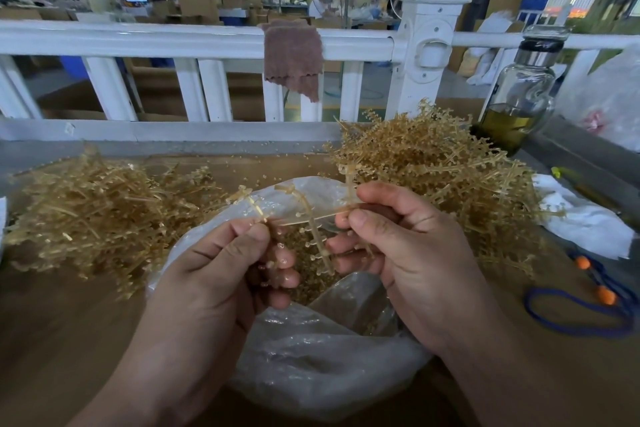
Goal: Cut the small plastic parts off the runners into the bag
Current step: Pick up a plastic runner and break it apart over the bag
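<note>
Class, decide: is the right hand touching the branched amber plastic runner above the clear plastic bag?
Touching. The head view shows the right hand pinching the branched amber plastic runner between thumb and fingers, with no gap.

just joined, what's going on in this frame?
A person holds one amber runner over an open clear bag. The left hand pinches one end and the right hand the other. Loose small parts already lie in the bag. Runners are heaped in a left pile and a right pile on the table. No cutting tool is visible.
</note>
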